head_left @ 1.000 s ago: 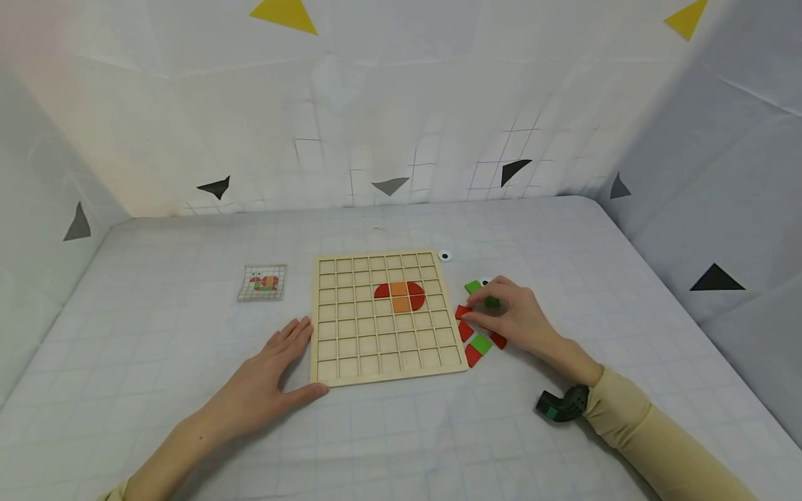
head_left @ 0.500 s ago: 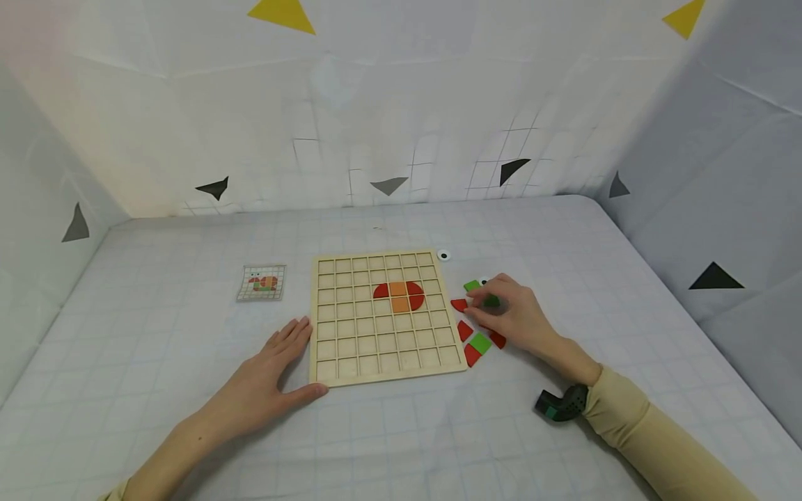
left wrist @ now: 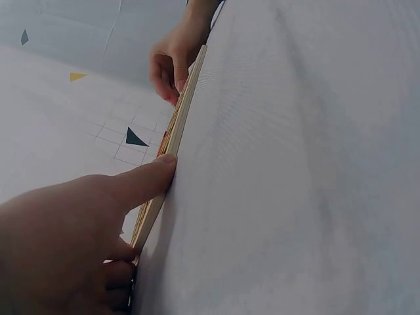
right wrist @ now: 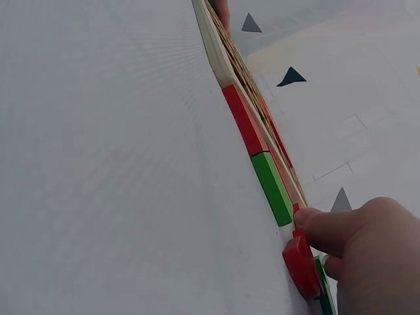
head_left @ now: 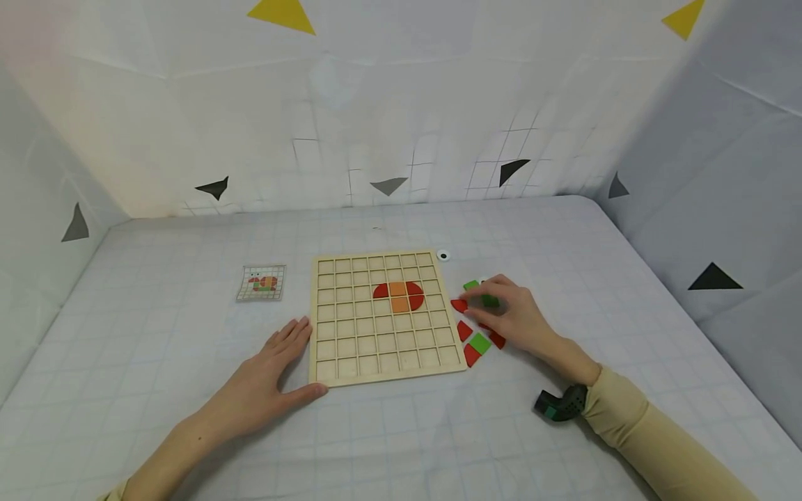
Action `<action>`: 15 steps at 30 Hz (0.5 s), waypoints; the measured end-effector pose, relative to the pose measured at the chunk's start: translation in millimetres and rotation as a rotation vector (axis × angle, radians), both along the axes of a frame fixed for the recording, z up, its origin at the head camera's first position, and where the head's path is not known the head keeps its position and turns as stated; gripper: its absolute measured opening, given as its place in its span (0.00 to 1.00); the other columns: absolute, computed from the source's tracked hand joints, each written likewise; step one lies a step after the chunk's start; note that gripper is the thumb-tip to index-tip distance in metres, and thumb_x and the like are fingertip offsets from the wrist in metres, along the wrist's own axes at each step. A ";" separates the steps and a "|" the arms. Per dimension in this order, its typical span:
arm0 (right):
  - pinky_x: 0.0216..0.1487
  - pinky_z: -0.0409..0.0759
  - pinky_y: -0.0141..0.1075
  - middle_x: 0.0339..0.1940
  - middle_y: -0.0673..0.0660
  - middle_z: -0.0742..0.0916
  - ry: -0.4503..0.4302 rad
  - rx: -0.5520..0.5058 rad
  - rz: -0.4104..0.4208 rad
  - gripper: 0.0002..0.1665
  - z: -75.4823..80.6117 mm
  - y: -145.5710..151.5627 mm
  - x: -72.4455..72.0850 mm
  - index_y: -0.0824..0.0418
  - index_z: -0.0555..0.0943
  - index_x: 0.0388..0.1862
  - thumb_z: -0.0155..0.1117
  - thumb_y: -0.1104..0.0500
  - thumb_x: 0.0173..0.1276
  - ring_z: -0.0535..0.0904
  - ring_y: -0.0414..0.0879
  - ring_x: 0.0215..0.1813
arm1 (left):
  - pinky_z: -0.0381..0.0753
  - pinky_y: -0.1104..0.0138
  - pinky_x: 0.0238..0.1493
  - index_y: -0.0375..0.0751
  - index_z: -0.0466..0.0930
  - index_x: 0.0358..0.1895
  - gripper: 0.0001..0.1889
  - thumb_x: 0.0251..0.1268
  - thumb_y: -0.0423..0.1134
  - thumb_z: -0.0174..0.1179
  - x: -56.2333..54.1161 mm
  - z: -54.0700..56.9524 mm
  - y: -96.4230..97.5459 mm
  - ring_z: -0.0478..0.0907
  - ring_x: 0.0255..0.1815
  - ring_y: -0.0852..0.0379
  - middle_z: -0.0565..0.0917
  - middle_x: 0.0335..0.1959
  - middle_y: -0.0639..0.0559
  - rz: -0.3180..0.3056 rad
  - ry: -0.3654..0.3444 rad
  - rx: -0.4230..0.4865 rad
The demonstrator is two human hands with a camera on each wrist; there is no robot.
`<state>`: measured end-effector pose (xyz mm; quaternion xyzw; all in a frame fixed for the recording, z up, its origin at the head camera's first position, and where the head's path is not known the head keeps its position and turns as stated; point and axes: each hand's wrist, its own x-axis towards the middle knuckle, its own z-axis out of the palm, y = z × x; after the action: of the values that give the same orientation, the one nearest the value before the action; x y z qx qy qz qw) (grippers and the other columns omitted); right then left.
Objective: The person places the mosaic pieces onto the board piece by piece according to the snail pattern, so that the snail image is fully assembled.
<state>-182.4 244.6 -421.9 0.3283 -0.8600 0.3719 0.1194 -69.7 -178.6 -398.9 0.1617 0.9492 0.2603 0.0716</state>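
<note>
A square wooden board (head_left: 368,346) divided into shallow cells is laid flat at the middle of the white table (head_left: 156,313). Its left edge and near left corner are touched by the left hand (head_left: 269,374), whose fingers are stretched out, with the thumb set apart at the near edge; nothing is gripped by it.

On the right, the right hand (head_left: 516,313) is held low among loose pieces, its fingers bent and a narrow gap left between thumb and forefinger. A red quarter-round piece (head_left: 459,305) is seen at those fingertips, just beside the board's right edge; whether it is pinched or merely touched cannot be told. Nearer, another red piece (head_left: 464,330) and a green square (head_left: 480,343) are laid; farther, a dark green piece (head_left: 491,301) is partly hidden by the hand.

Two orange squares (head_left: 399,305) are seated in the cells, flanked by three red corner pieces (head_left: 416,302). A small printed card (head_left: 261,283) is placed at the left, apart from the board.
</note>
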 end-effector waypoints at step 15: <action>0.48 0.80 0.46 0.39 0.55 0.87 -0.137 -0.067 -0.073 0.13 25.3 -44.1 4.3 0.58 0.88 0.46 0.76 0.61 0.60 0.79 0.48 0.47 | 0.59 0.38 0.73 0.44 0.54 0.80 0.52 0.59 0.71 0.59 -0.5 -0.5 1.1 0.48 0.82 0.43 0.53 0.82 0.51 0.005 -0.003 0.001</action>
<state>-178.1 200.6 -396.6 0.2663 -0.8647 0.4174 0.0849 -70.2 -177.5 -399.4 0.1591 0.9494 0.2611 0.0725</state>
